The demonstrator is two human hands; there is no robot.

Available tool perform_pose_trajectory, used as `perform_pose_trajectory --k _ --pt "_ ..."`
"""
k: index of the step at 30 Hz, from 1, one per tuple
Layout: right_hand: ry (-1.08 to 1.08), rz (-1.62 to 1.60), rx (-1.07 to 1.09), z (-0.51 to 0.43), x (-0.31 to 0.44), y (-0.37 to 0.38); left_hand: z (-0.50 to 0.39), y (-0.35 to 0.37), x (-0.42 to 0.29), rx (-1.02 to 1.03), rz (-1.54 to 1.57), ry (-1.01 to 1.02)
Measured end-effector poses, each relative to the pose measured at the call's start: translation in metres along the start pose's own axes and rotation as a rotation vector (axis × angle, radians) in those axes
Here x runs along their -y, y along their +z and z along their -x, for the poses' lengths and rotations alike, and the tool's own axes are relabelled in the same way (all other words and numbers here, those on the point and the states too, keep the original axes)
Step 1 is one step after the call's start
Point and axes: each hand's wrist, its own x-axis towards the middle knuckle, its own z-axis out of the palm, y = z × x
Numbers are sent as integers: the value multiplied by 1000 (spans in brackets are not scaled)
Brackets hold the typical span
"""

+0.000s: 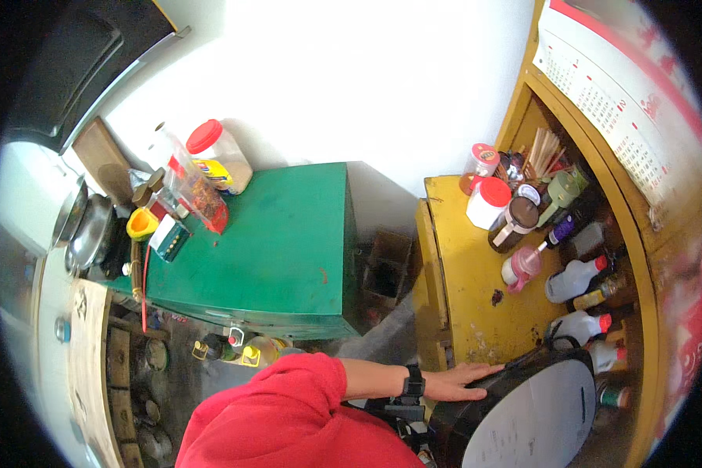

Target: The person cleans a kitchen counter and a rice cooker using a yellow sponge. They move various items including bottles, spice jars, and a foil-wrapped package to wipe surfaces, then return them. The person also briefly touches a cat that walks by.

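My left hand [453, 383], with a black watch on its wrist, reaches to the right from a red sleeve. It lies flat with thumb and fingers apart, resting at the near side of a black, rounded kitchen appliance [444, 424]. The appliance has a pale grey oval face [532, 415] with small markings, and a black loop handle [561, 342] at its far end. It leans beside the yellow wooden cabinet top [468, 327]. My right hand is out of view.
Several bottles with red caps [576, 279], a dark-lidded jug [520, 213], a pink-lidded jar [522, 266] and a chopstick holder crowd the yellow cabinet. A green cabinet [269, 245] at left bears jars, a cut squash [142, 224] and pans [90, 234]. Oil bottles [263, 351] stand below it.
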Motion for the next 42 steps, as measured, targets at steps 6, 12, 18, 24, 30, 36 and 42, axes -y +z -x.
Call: perform_pose_trajectory --k 6,12,18,24,30,36,42 --pt "23 77 26 -33 4 5 -30 5 14 10 82 30" --pt "38 144 41 -48 2 11 -50 3 21 -3 80 42" --pt "44 199 43 -37 1 25 -56 -4 20 0 125 39" --pt "40 256 42 -2 -7 45 -22 -8 15 -143 173 -91" --pt "62 321 47 49 -42 69 31 -21 15 -297 68 -210" --pt "104 408 105 105 -84 103 128 -34 25 -276 248 -154" --pt "92 533 281 148 -104 129 288 -31 20 -403 401 -268"
